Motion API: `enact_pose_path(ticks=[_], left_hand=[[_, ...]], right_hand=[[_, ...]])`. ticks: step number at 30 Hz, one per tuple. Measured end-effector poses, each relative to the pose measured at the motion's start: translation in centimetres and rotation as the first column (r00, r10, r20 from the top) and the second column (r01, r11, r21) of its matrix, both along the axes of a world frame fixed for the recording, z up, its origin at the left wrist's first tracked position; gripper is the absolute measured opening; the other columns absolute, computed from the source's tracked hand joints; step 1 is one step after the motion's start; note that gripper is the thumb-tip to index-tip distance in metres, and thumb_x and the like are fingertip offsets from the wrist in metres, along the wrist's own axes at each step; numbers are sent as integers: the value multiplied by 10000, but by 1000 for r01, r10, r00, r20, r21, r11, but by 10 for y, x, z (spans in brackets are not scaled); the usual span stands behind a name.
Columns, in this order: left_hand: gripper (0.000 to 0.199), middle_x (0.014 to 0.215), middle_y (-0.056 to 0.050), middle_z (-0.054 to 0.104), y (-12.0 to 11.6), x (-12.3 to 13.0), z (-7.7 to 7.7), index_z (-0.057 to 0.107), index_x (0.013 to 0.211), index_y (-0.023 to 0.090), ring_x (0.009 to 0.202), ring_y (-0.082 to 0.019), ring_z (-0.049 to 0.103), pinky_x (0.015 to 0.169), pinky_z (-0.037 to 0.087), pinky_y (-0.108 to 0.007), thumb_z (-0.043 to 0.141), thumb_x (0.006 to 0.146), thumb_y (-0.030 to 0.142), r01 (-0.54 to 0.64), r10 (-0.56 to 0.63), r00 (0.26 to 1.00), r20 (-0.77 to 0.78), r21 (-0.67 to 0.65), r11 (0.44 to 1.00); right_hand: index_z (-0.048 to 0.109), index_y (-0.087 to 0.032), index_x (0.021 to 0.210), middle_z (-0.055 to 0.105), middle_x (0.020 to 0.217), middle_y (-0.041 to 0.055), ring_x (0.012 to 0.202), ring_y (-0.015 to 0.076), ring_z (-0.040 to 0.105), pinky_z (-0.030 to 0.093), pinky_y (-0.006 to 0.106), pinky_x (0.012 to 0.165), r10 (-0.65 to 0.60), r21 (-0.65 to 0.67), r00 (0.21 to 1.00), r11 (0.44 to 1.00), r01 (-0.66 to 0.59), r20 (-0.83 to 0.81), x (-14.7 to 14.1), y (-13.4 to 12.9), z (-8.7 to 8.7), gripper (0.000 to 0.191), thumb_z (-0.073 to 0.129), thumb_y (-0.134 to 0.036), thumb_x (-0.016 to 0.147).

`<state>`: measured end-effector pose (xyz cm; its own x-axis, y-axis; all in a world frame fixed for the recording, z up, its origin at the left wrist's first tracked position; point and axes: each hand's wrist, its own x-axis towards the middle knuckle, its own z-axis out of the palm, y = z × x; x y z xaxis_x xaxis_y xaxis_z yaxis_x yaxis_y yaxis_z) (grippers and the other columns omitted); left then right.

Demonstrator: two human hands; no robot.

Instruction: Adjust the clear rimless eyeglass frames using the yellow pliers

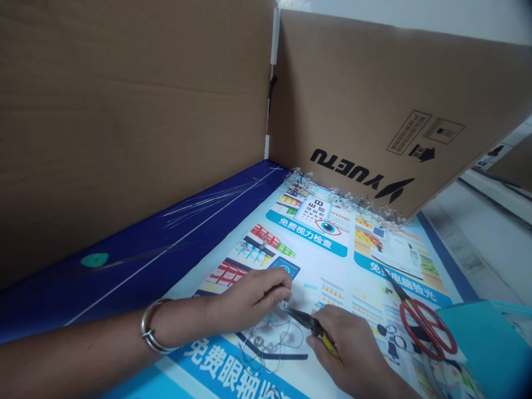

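Clear bead sits at the tips of the needle-nose pliers, just above the printed eye-test poster on the desk, & the loose beaded wire it's on trails down under both hands, lying on the sheet w/ more clear beads along it. Left hand is closed, fingers bunched close by the bead & apparently pinching the wire there, though the exact grip is partly hidden. Metal bangle on that wrist. Right hand is closed round the yellow pliers grips, tips aimed at the bead from the right; can't tell if they're actually clamping it. Red-handled scissors lie on the poster to the right, well clear of the hands, blades pointing away, nr a teal folder at the edge. Clump of clear beaded wire sits along the poster's far edge, at the foot of the printed YUETU cardboard panel. Second cardboard panel stands to the left behind a dark blue board, which has thin wire strands & a green blob on it
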<state>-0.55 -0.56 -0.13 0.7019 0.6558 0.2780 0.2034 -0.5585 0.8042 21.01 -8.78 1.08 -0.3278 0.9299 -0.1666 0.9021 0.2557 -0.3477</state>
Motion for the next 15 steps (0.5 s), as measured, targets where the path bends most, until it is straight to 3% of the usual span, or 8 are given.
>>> enact_pose_path(ticks=[15], left_hand=[[193, 732, -4, 543, -1, -1, 2, 530, 820, 163, 646, -113, 490, 600, 395, -215, 370, 911, 224, -14, 14, 1000, 9, 2, 1000]], right_hand=[[517, -220, 838, 578, 817, 11, 759, 159, 521, 329, 258, 649, 19, -3, 1000, 1000, -19, -16, 0, 1, 1, 128, 433, -316, 839]])
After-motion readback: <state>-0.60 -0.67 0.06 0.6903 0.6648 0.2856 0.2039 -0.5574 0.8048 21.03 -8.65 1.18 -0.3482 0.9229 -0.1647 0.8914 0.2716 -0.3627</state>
